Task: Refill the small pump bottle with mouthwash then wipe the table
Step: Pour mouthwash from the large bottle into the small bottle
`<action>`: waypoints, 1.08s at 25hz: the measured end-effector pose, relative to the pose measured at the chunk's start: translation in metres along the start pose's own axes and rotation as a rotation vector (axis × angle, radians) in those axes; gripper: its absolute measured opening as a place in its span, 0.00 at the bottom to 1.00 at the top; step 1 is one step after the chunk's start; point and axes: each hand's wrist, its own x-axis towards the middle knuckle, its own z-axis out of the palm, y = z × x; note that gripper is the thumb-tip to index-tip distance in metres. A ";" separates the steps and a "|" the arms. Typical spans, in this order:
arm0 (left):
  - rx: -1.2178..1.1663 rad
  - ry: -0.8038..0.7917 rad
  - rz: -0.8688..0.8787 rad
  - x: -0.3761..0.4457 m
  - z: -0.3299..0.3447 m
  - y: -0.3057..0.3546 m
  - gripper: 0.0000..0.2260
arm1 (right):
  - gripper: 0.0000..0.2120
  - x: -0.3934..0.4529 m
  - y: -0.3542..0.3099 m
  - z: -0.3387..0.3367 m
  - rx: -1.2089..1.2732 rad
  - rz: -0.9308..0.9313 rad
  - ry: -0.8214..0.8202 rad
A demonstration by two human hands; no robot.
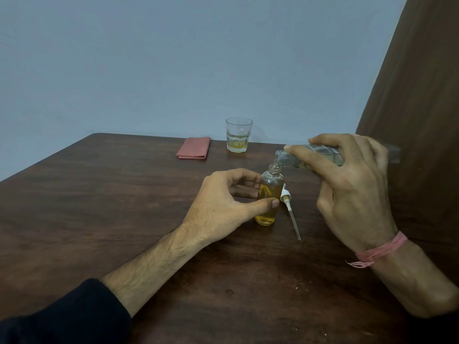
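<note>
Pouring underway: right hand (352, 184) grasps tilted mouthwash bottle (320, 155), mouth over small pump bottle (269, 197), mid-bench, pinched by left hand (223, 199), roughly three-quarters full. Pump head (288, 202) lies beside. Wiping left; folded pink cloth (193, 151) far, untouched.

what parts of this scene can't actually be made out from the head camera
Head view only:
- Large clear plastic bottle: its middle is covered by the right hand, its base is blurred, and the amount left inside is unreadable.
- Small clear pump bottle of yellow liquid: its left side is hidden by the left hand.
- Poured stream at the neck: too fine to see.
- White pump head: partly behind the small bottle.
</note>
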 end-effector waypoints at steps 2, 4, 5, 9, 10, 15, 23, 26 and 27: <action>0.000 -0.001 -0.001 0.000 0.000 0.000 0.18 | 0.43 0.000 0.000 0.000 0.003 -0.003 0.004; 0.003 0.002 0.000 0.000 0.000 0.000 0.18 | 0.43 0.000 0.000 0.000 0.007 -0.002 0.010; 0.005 0.004 0.001 0.000 0.001 0.000 0.19 | 0.43 0.000 0.000 0.000 0.009 -0.001 0.012; 0.012 0.014 0.004 0.000 0.000 -0.001 0.19 | 0.41 -0.002 0.000 0.003 0.051 0.021 0.010; 0.019 0.016 0.004 0.000 0.000 -0.001 0.19 | 0.40 -0.003 0.000 0.004 0.071 0.037 0.009; 0.045 0.015 0.004 0.001 -0.001 0.000 0.20 | 0.35 -0.006 0.001 0.007 0.209 0.138 0.017; 0.073 0.028 0.022 -0.001 0.000 0.001 0.18 | 0.30 -0.004 0.011 0.011 0.722 0.501 -0.079; 0.080 0.031 0.021 -0.001 -0.001 0.002 0.17 | 0.28 -0.005 0.020 0.017 1.046 0.730 -0.077; 0.089 0.036 0.020 -0.001 -0.002 0.001 0.17 | 0.28 -0.004 0.025 0.020 1.111 0.788 -0.057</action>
